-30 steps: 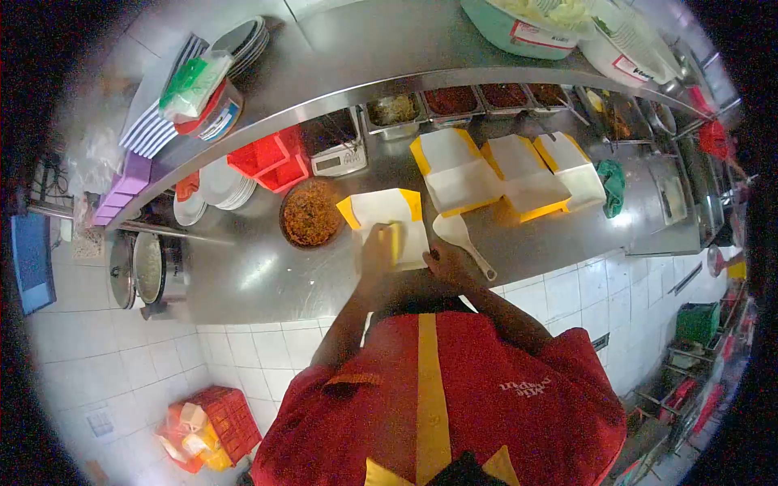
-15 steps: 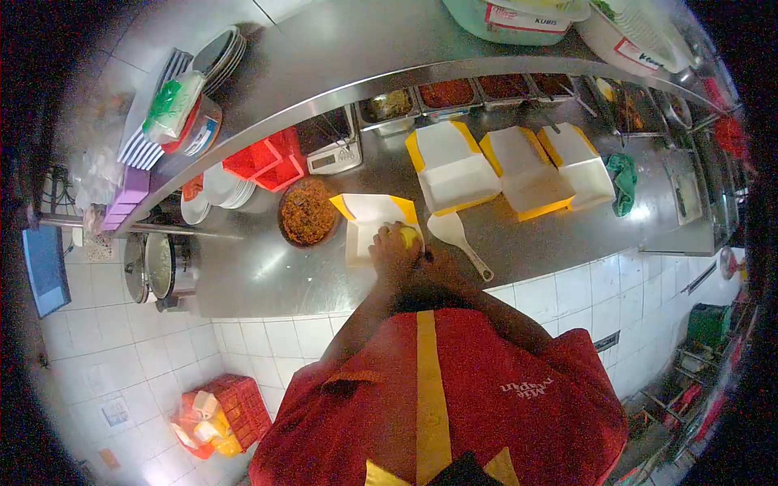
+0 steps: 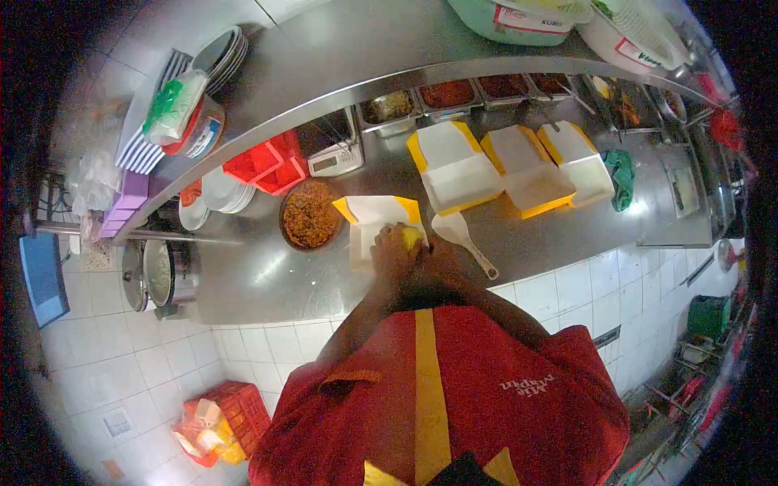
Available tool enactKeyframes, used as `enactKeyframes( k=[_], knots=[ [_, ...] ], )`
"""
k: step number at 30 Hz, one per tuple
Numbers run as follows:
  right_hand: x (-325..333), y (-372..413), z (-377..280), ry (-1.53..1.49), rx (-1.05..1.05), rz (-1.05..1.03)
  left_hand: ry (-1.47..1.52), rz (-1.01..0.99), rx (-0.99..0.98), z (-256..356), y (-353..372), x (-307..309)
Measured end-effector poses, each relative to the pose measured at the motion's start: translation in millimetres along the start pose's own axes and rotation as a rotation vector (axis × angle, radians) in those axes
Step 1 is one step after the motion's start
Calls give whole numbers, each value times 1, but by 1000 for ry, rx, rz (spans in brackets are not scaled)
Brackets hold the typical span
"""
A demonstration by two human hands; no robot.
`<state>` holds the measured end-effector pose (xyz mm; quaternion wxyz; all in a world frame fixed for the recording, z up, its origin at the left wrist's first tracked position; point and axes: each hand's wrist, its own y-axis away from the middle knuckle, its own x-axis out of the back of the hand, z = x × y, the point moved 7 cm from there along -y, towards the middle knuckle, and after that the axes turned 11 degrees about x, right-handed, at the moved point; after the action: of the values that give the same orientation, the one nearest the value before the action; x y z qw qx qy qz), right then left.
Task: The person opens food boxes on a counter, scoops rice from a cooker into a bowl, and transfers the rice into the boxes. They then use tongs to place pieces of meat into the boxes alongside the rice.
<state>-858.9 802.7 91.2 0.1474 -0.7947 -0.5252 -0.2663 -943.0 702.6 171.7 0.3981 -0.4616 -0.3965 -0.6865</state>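
Note:
An open takeaway box, white inside with yellow outer flaps, stands on the counter in front of me. At its right side my left hand has its fingers curled against a small rounded yellow thing, whose kind I cannot make out. My right hand is close by at the box's lower right corner, its fingers mostly hidden. Just right of the box lies a white rice paddle, handle toward me. To the left stands a bowl of reddish-brown food.
Three more open boxes stand at the right, with a green cloth beyond them. Food pans line the back under a metal shelf. A scale, red baskets and a rice cooker are left.
The view has shifted slightly. Both hands stay at the box around the yellow thing, with the right hand a little closer to it.

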Motion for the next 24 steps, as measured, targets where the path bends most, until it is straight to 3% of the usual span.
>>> enactKeyframes(
  k=[7,9,12,14,17,22,24],
  knots=[
    [8,-7,-7,56,-24,-76,39,7,-128,-4,8,7],
    [-1,-8,1,117,-107,-229,56,65,-196,-4,10,11],
    [7,-10,-14,360,-78,-146,20,61,-209,-9,3,5],
    [1,-13,-4,328,-80,-146,-3,-152,-138,-5,0,9],
    [-19,-17,29,216,-93,-162,62,39,-224,-6,10,24],
    [-33,-16,55,274,-38,-47,40,50,-252,-11,5,12],
    [-17,-11,33,364,112,29,50,78,-273,-9,5,16]
  ],
)
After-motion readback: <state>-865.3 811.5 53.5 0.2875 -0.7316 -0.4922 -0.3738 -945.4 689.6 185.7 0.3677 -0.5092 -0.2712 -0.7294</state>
